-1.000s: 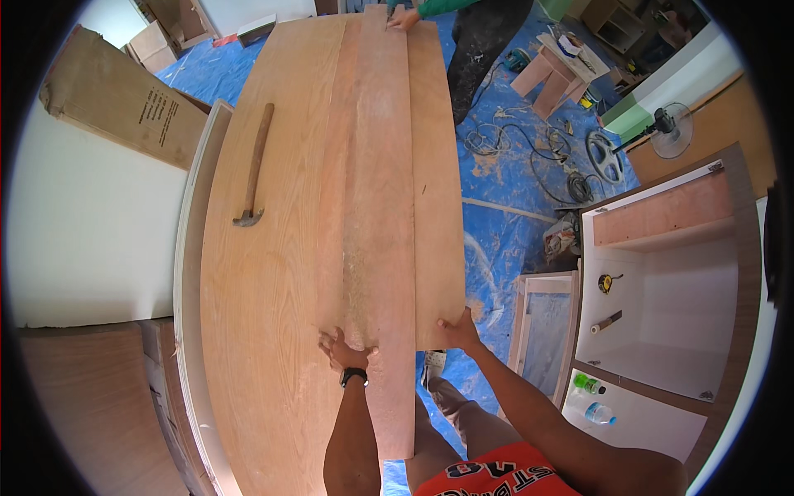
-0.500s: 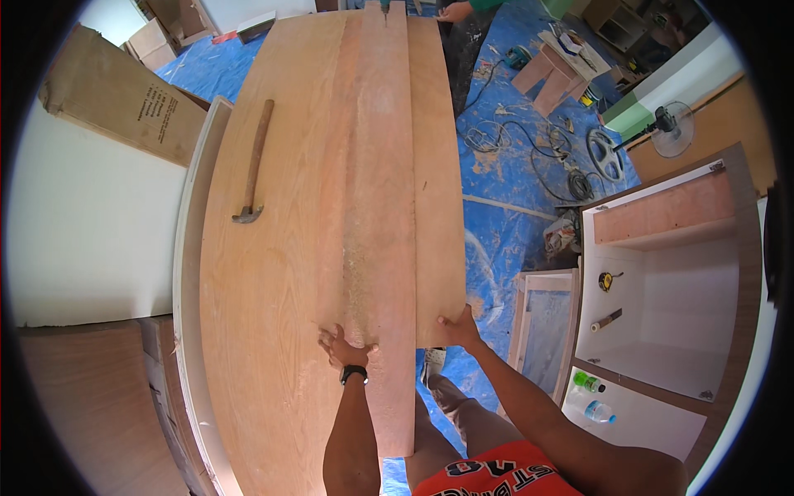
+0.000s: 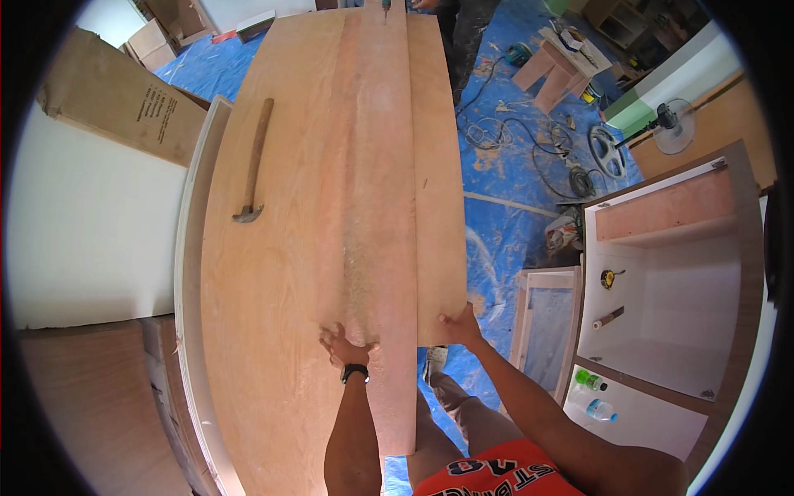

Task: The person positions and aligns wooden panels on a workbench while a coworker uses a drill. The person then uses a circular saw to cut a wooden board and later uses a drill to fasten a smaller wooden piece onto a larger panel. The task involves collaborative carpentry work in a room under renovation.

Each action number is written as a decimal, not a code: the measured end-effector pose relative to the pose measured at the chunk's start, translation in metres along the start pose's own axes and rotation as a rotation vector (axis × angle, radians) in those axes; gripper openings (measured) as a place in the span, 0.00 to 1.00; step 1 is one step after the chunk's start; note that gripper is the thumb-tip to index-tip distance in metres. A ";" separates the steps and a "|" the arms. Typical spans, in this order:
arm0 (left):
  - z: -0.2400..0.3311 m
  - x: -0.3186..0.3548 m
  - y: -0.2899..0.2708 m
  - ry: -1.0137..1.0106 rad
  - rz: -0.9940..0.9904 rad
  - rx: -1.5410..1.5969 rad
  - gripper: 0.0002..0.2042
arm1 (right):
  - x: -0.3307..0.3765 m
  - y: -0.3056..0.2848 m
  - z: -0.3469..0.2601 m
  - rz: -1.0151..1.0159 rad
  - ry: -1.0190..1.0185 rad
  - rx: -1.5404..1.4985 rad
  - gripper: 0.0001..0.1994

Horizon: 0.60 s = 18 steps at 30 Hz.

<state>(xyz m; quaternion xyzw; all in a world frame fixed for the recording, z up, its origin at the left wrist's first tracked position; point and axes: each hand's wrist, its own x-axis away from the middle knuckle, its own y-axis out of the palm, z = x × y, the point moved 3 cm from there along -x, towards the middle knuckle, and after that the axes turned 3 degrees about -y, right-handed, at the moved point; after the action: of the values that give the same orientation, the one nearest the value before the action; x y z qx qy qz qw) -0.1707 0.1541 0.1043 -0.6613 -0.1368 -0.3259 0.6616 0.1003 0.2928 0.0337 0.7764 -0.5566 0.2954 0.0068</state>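
Note:
A long pinkish wood plank (image 3: 387,207) lies lengthwise over a light plywood sheet (image 3: 440,223). My left hand (image 3: 343,347), with a black watch on its wrist, rests with fingers spread at the plank's left side near its close end. My right hand (image 3: 460,327) grips the near right corner of the plywood sheet, thumb on top; its other fingers are partly hidden at the edge. At the far end, a drill (image 3: 385,7) points down at the plank, mostly cut off by the frame. Another person's hand (image 3: 424,4) is beside it.
A claw hammer (image 3: 256,161) lies on the wide wooden surface to the left. Right of me stands a white open cabinet (image 3: 682,289) holding a tape measure (image 3: 609,279) and bottles (image 3: 590,380). Cables (image 3: 550,153), a small wooden stool (image 3: 558,70) and a fan (image 3: 674,126) occupy the blue-sheeted floor.
At the far end, the other person's hand has moved left and up, closer to the drill, partly out of view. My two hands stay where they were.

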 end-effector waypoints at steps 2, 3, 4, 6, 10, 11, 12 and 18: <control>-0.001 -0.001 0.001 -0.001 0.003 -0.015 0.59 | 0.001 0.000 -0.003 -0.012 0.008 -0.008 0.38; -0.002 -0.001 0.002 -0.004 0.011 -0.018 0.59 | 0.002 0.000 -0.006 -0.024 0.018 -0.016 0.38; -0.003 -0.002 0.003 -0.006 0.019 -0.021 0.59 | 0.003 0.001 -0.008 -0.036 0.028 -0.025 0.38; -0.003 -0.002 0.003 -0.006 0.011 -0.022 0.59 | 0.003 0.001 -0.009 -0.037 0.030 -0.019 0.38; -0.002 -0.002 0.001 0.000 0.008 -0.014 0.59 | 0.002 0.001 -0.005 -0.043 0.040 -0.059 0.39; -0.003 -0.001 0.001 0.000 0.009 -0.015 0.59 | 0.002 0.002 -0.005 -0.027 0.024 -0.053 0.38; -0.002 -0.001 0.001 0.002 0.009 -0.017 0.59 | 0.001 0.002 -0.003 -0.010 0.008 -0.047 0.37; 0.001 0.001 0.000 -0.002 0.005 -0.011 0.59 | 0.000 0.001 0.000 0.017 -0.032 -0.046 0.36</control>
<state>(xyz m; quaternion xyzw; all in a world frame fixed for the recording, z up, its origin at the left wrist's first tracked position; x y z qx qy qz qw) -0.1700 0.1549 0.1048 -0.6656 -0.1340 -0.3241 0.6587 0.0996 0.2922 0.0330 0.7760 -0.5699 0.2701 0.0134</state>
